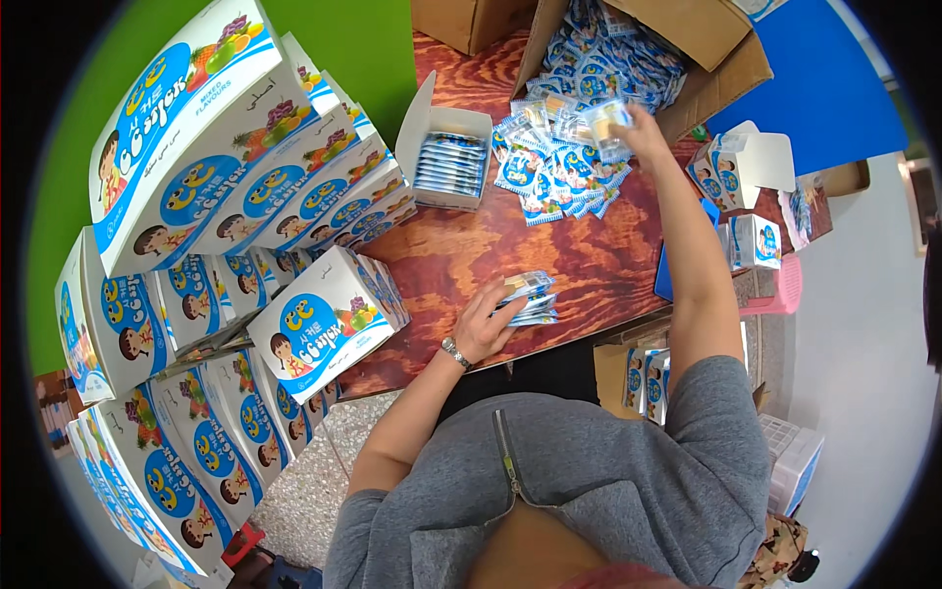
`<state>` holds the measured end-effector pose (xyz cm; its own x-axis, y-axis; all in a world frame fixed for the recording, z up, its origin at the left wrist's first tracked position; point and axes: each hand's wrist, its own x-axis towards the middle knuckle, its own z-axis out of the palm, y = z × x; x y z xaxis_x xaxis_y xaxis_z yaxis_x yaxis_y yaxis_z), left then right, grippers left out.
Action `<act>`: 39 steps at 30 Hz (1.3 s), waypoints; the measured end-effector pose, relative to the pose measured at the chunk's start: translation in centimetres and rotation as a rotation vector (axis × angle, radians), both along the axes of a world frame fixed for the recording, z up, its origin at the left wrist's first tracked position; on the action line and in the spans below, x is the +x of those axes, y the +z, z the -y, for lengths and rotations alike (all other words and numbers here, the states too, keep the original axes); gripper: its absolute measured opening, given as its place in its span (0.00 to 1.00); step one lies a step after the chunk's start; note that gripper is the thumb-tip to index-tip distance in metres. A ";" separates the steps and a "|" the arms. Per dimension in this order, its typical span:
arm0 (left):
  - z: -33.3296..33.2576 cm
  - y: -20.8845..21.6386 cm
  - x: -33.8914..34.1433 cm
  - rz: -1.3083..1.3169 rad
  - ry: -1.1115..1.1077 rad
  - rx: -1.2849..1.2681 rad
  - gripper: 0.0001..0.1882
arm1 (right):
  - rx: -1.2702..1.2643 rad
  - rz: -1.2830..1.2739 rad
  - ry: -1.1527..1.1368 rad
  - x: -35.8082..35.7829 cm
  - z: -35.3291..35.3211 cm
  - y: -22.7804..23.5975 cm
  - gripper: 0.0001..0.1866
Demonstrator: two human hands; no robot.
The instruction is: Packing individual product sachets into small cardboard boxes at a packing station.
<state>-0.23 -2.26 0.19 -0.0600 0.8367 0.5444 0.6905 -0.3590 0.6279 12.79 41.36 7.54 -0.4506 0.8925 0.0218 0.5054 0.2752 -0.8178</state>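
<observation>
My left hand (481,322), with a metal watch at its wrist, is closed round a small stack of blue-and-white sachets (533,297) near the table's front edge. Further off to the right, my right hand (643,137) pinches another sachet (606,130) with a clear, yellowish part. It hovers over a loose heap of sachets (561,177) spilling from a large cardboard box (731,83). Left of the heap stands an open white carton (453,199), its lid raised, with a row of sachets (451,165) packed inside.
Tall stacks of printed white-and-blue cartons (329,319) line the left side. Small open boxes (721,177) stand at the right, near a pink plastic stool (780,287). The table (432,255) has a red-brown wood-grain top. Another cardboard box (461,22) is at the back.
</observation>
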 end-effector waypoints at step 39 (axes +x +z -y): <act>-0.2 0.1 0.0 -0.005 -0.004 -0.034 0.32 | 0.166 0.344 0.319 -2.1 -2.5 4.6 0.25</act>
